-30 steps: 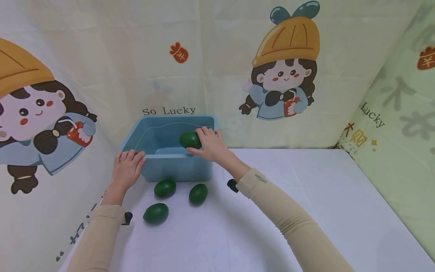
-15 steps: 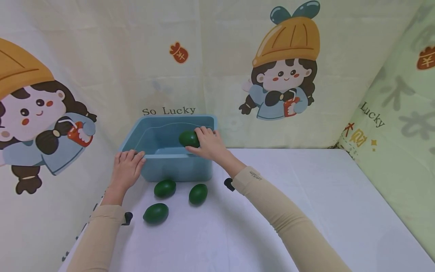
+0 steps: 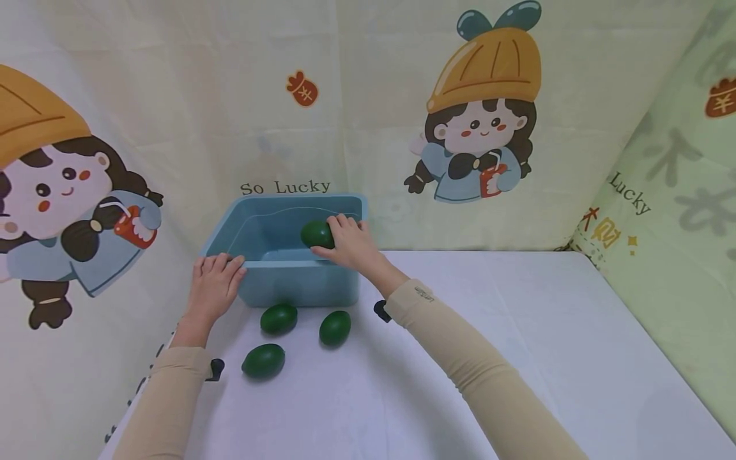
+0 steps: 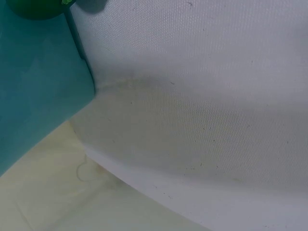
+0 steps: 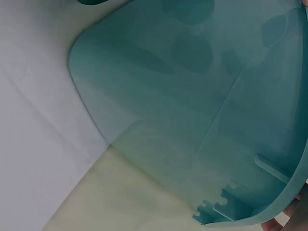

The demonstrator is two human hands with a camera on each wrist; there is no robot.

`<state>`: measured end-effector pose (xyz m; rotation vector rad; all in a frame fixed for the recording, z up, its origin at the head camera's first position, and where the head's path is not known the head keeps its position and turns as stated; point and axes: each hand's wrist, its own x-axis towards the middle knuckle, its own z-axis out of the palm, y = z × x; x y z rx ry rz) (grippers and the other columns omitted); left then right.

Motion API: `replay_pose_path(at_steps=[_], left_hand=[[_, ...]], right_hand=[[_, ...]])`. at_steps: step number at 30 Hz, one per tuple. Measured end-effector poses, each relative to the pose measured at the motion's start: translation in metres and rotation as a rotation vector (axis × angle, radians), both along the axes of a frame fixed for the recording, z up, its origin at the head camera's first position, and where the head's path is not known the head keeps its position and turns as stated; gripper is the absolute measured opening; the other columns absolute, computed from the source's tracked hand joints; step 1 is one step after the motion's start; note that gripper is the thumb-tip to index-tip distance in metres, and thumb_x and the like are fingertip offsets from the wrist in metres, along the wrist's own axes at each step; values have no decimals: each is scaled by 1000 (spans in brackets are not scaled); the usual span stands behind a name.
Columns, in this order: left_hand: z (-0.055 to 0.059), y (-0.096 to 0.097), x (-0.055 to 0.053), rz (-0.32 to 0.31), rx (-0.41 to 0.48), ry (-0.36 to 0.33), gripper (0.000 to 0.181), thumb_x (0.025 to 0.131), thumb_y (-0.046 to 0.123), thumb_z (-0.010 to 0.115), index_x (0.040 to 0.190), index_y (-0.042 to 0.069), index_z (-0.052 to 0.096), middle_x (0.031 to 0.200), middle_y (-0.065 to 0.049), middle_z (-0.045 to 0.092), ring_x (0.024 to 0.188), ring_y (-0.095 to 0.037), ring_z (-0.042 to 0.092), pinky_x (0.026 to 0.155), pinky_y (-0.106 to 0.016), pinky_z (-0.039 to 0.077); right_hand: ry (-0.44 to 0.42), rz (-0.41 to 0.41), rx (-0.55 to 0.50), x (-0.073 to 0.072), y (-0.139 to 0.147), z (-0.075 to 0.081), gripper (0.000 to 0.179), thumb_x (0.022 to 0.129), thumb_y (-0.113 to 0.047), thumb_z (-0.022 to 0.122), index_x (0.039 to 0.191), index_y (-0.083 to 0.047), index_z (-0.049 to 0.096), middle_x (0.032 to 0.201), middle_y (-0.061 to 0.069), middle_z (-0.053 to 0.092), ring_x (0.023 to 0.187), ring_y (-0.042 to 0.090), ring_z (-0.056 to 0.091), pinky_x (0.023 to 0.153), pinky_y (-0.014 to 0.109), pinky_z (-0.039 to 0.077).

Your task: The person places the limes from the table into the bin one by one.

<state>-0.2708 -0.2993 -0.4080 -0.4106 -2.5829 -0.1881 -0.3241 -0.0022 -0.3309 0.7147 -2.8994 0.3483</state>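
My right hand (image 3: 352,244) holds a smooth dark green oval fruit (image 3: 316,234) over the right part of a blue plastic bin (image 3: 299,285), its fingers and thumb around one end. The fruit looks like an avocado or a lime; its exact kind is unclear. At the bin's front left corner, my left hand (image 3: 214,286) grips the rim. On the table in front of the bin lie three more such fruits: a left one (image 3: 263,361), a middle one (image 3: 278,319) and a right one (image 3: 335,328). Bin wall (image 5: 159,91) fills much of the right wrist view.
A white cloth covers the table (image 3: 489,358). Right behind the bin rises a cream cloth backdrop (image 3: 368,140) printed with cartoon figures; similar cloth stands at both sides. A small black device (image 3: 216,369) sits at the left wrist, another black device (image 3: 382,311) at the right.
The right hand and its fruit have shifted slightly left over the bin, the forearm swinging left with them. The left hand, the bin and the fruits on the table stay in place.
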Motion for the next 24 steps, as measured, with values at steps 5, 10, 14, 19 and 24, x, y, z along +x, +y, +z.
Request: replay_pose_path(at_steps=[5, 10, 14, 19, 24], left_hand=[[-2, -1, -1, -13, 11, 23, 42, 99, 36, 32, 123, 6, 49, 109, -19, 44, 108, -38, 33, 95, -53, 16], [-3, -1, -1, -22, 16, 38, 40, 99, 35, 33, 121, 5, 49, 107, -19, 44, 106, -38, 34, 93, -53, 16], [-3, 0, -1, -20, 17, 38, 40, 99, 35, 33, 121, 5, 48, 107, -19, 44, 106, -38, 34, 93, -53, 16], [-2, 1, -1, -17, 19, 35, 39, 99, 34, 34, 121, 5, 48, 108, -19, 44, 107, -38, 34, 93, -53, 16], [-1, 1, 1, -12, 11, 33, 35, 98, 29, 39, 122, 5, 48, 108, -20, 44, 108, -38, 34, 94, -53, 16]], right_hand=[[-26, -8, 11, -1, -2, 0, 74, 84, -64, 45, 134, -11, 37, 134, 5, 41, 119, 20, 40, 95, 43, 30], [-45, -18, 34, -1, -3, -2, 75, 84, -64, 45, 135, -11, 36, 134, 5, 41, 118, 20, 40, 94, 42, 31], [-49, -20, 40, -1, -5, -3, 74, 84, -63, 45, 136, -11, 35, 133, 5, 41, 117, 20, 41, 94, 42, 31], [-53, -17, 46, -2, -6, -5, 75, 84, -63, 46, 136, -11, 35, 133, 5, 41, 117, 20, 40, 93, 42, 31], [-64, -14, 45, -2, -8, -5, 73, 84, -63, 46, 136, -12, 35, 133, 4, 40, 117, 20, 40, 94, 42, 30]])
